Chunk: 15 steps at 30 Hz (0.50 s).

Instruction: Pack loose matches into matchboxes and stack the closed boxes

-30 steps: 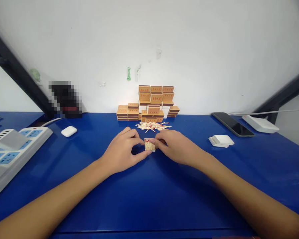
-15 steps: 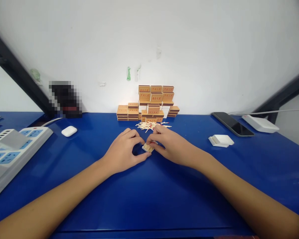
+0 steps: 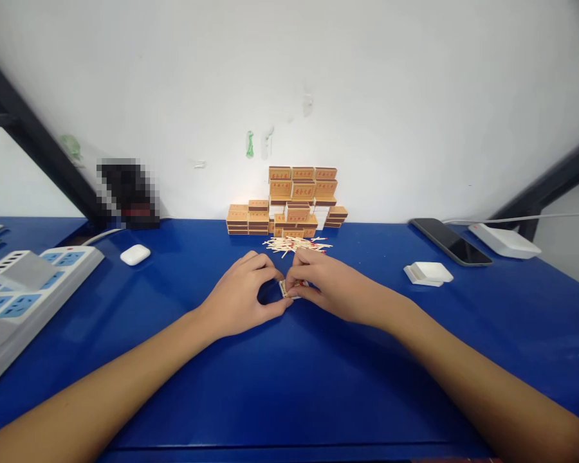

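Observation:
A small white matchbox tray [image 3: 282,289] lies on the blue table in front of me, with matches in it. My left hand [image 3: 241,294] is closed on the tray's left end, thumb at the near corner and fingers at the far one. Over the tray, my right hand [image 3: 330,283] has thumb and fingers pinched together at the matches; its fingers hide part of them. Just beyond my hands is a loose pile of red-tipped matches [image 3: 289,244]. Behind the pile, several yellow-brown matchboxes [image 3: 303,190] stand stacked against the wall.
To the left lie a white earphone case [image 3: 135,254] and a large power strip [image 3: 80,270] with a plug in it. On the right are stacked empty white trays [image 3: 428,273], a black phone [image 3: 448,240] and a flat white device [image 3: 504,240].
The tray has shifted and turned slightly under my hands. My right fingertips have closed together and covered more of the matches; my left hand has hardly moved.

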Each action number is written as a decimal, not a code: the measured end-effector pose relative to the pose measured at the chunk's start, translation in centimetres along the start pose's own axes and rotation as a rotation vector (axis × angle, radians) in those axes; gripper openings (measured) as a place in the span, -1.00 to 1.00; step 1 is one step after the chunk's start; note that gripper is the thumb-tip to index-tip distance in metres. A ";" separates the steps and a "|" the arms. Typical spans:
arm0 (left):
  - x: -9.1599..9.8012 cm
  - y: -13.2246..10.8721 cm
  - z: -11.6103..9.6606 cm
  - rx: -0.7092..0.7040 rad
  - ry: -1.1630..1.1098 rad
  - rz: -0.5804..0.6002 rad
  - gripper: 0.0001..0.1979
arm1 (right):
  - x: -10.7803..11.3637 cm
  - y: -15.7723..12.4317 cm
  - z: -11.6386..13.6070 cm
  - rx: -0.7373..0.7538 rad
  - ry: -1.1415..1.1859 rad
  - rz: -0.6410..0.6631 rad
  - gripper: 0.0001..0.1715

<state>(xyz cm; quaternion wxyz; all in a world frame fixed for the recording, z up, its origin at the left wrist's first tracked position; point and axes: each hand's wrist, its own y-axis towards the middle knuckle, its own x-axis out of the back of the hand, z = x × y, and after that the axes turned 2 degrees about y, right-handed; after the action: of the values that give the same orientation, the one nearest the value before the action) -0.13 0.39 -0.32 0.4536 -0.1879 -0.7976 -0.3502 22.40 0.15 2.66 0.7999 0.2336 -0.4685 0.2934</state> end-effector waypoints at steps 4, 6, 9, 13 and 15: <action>0.2 -0.1 -0.1 -0.014 -0.007 -0.003 -0.75 | 0.1 -0.1 0.1 -0.007 -0.059 0.013 -0.83; 0.2 -0.1 -0.1 -0.017 -0.003 -0.002 -0.74 | 0.2 -0.2 0.1 0.001 -0.093 0.008 -0.82; 0.3 0.0 -0.1 -0.026 -0.006 0.005 -0.76 | 0.3 -0.2 0.1 0.001 -0.118 0.004 -0.80; 0.4 0.1 -0.1 -0.043 -0.021 0.001 -0.78 | 0.2 -0.4 -0.2 0.008 -0.110 -0.009 -0.84; 0.4 0.0 -0.1 -0.052 -0.021 0.000 -0.79 | 0.1 -0.5 -0.2 0.025 -0.094 -0.010 -0.86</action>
<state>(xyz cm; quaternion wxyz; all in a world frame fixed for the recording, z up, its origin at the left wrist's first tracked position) -0.25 0.32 0.09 0.4401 -0.2035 -0.7931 -0.3686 22.92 0.00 2.61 0.7754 0.2596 -0.5007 0.2841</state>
